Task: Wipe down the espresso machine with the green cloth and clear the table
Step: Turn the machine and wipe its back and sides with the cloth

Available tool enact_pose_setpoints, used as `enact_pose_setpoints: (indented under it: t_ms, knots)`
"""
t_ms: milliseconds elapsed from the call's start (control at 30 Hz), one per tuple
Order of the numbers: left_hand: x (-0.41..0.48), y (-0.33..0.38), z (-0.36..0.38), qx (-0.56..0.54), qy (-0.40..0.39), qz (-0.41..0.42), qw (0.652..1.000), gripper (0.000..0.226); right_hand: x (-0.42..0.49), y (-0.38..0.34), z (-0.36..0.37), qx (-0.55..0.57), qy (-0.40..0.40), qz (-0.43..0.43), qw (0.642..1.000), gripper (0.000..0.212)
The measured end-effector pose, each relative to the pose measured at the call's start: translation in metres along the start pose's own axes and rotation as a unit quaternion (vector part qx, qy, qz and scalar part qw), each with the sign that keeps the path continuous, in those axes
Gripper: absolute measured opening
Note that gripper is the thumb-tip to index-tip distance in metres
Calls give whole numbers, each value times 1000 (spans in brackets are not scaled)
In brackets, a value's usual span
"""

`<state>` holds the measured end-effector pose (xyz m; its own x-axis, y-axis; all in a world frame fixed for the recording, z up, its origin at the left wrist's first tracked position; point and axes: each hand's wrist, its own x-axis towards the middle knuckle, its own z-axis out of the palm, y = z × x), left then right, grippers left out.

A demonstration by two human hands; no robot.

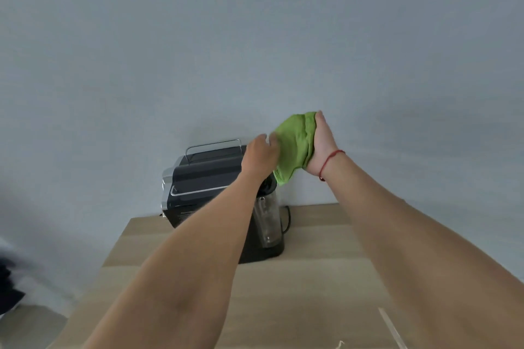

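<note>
Pale wood table (312, 292) fills the near view, w/ a thin light strip (392, 327) lying near the bottom-right edge; too blurred to tell what it is. Both bare forearms reach out over it. Right hand (321, 147), red string (330, 163) at the wrist, is turned palm-inward and clasps the green cloth (295, 144) in a bunch, thumb on top, one corner hanging below. Left hand (259, 157) meets the cloth's left edge w/ fingers curled in, apparently pinching it. Prob. the two hands are folding or regathering the cloth into a pad before wiping. Cloth is held in the air, above and just right of the espresso machine (204, 176), not touching it. The machine stands at the table's far end: dark body, chrome rails on top, clear water tank (268, 221) and black cord (287, 219) on its right side. Behind it is a plain grey-blue wall (255, 37).
</note>
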<state>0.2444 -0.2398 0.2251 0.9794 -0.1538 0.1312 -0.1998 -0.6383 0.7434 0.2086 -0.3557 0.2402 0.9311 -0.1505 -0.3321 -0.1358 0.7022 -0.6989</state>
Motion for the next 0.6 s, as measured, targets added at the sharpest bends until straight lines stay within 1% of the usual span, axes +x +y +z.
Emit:
enact_pose_setpoints:
  t_ms: [67, 133, 167, 233, 300, 367, 467, 500, 600]
  knots:
    - [-9, 13, -14, -51, 17, -28, 998, 54, -17, -7, 12, -18, -35, -7, 999, 80]
    - [-15, 18, -29, -114, 31, -76, 990, 51, -33, -3, 27, -53, -61, -9, 997, 78]
    - [-20, 17, -36, -145, 35, -112, 982, 48, -40, 3, 34, -71, -64, -7, 995, 75]
    - [-31, 7, -50, -199, 24, -190, 961, 57, -49, 21, 45, -113, -55, 1, 992, 73]
    - [-48, -7, -63, -222, 16, -216, 951, 58, -57, 45, 51, -147, -44, 14, 988, 72]
    - [-68, -29, -74, -207, 38, -206, 956, 50, -64, 76, 53, -172, -27, 23, 984, 63]
    - [-95, -76, -89, -169, 64, -182, 967, 40, -73, 129, 51, -188, 29, 25, 981, 53]
    - [-105, -95, -94, -155, 65, -179, 969, 38, -78, 149, 48, -209, 49, 21, 976, 49]
    - [-133, -152, -98, -113, 55, -199, 972, 36, -89, 205, 33, -316, 87, 23, 944, 35]
